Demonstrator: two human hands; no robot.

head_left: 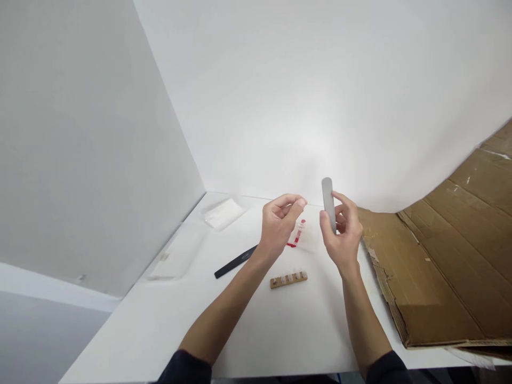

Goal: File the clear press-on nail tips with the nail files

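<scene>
My right hand is raised above the white table and grips a grey nail file, held upright. My left hand is beside it, thumb and forefinger pinched together on something too small to make out. Below the hands lies a small wooden strip carrying several clear false nails. A small clear packet with red print lies on the table behind the hands. A black nail file lies flat to the left of my left wrist.
A flattened cardboard sheet covers the right side of the table. Two clear plastic bags lie at the back left, one near the corner, one by the left wall. White walls enclose the table on the left and behind.
</scene>
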